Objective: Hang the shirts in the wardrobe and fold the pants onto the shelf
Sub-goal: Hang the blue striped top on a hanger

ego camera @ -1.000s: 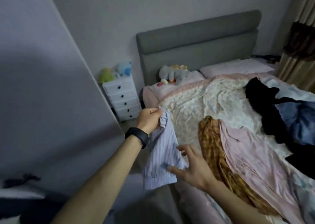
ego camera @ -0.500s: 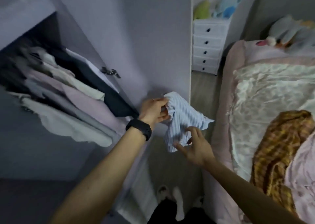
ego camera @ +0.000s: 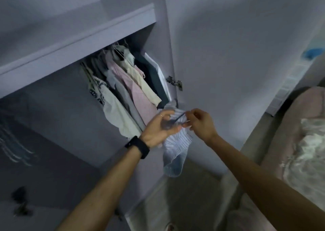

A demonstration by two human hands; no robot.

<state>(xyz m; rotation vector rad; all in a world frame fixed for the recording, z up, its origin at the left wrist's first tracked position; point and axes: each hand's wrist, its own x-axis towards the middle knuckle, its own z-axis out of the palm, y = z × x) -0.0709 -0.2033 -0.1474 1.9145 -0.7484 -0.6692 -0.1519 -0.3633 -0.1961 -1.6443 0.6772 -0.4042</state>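
The left hand (ego camera: 158,127) curls round the top of a pale blue striped garment (ego camera: 175,149). The right hand (ego camera: 200,123) pinches it at three o'clock. An open lilac wardrobe (ego camera: 79,43) stands at eleven o'clock.

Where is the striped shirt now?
The striped shirt is mid-frame in the head view, held by the left hand and right hand, beside the wardrobe's hanging clothes.

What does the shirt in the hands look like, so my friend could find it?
Look at the open wardrobe with clothes hanging inside. Just below those clothes, the left hand and right hand hold a small shirt. It alone is pale blue with thin stripes, not hung up.
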